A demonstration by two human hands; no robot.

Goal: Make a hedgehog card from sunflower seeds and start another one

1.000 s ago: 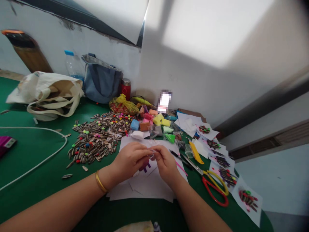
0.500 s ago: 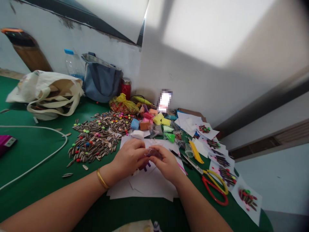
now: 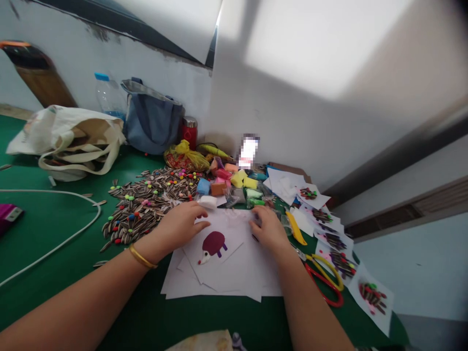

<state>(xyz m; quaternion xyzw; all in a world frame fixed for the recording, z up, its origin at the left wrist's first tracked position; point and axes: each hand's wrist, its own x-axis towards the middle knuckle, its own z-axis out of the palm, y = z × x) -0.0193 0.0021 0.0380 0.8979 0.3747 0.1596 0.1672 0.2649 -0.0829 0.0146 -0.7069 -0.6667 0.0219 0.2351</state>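
A white paper sheet (image 3: 234,265) on top of a loose stack carries a purple clay hedgehog shape (image 3: 214,242). My left hand (image 3: 179,226) lies on the sheet's upper left edge with its fingers stretched flat, next to a pile of sunflower seeds (image 3: 146,209) dotted with small coloured balls. My right hand (image 3: 268,229) rests at the sheet's upper right edge, knuckles up and fingers curled down near a green clay packet (image 3: 256,201). What those fingers hold is hidden. A gold bangle (image 3: 141,257) is on my left wrist.
Coloured clay blocks (image 3: 226,183) lie beyond the paper. Red-and-yellow scissors (image 3: 325,282), a yellow tool (image 3: 294,226) and several seed-decorated cards (image 3: 369,295) are at the right. A tote bag (image 3: 69,141), blue bag (image 3: 153,122), red flask (image 3: 190,131) and white cable (image 3: 54,243) are at the left.
Both hands, pinched together over the sheet before, have moved apart to its upper edges. The purple hedgehog shape now shows uncovered.
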